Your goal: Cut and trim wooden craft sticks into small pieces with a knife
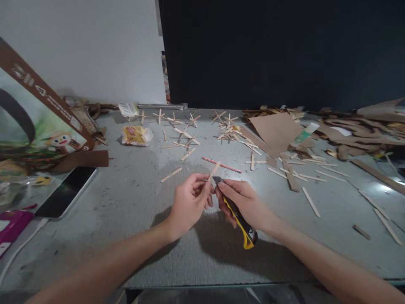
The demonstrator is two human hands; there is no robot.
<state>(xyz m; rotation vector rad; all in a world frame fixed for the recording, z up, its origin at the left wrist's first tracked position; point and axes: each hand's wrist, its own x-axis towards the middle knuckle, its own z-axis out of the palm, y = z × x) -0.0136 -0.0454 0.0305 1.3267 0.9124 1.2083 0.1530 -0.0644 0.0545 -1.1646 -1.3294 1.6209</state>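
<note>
Pinched in the fingers of my left hand (191, 202) is a wooden craft stick (214, 169), tilted up and to the right. My right hand (242, 200) is wrapped round a black and yellow utility knife (239, 217), its blade end close to the stick. Whether the blade touches the wood I cannot tell. Both hands are just above the near middle of the table. Beyond them lie a red patterned pencil (222, 165) and a loose craft stick (171, 175). Farther back are several crossed-stick pieces (160, 116).
On the left a phone (67, 192) with a white cable lies beside a magenta box (14, 228) and a printed bag (47, 105). A yellow packet (136, 135) sits farther back. Brown cardboard (274, 133), a glue stick (304, 135) and scattered sticks (311, 202) cover the right side.
</note>
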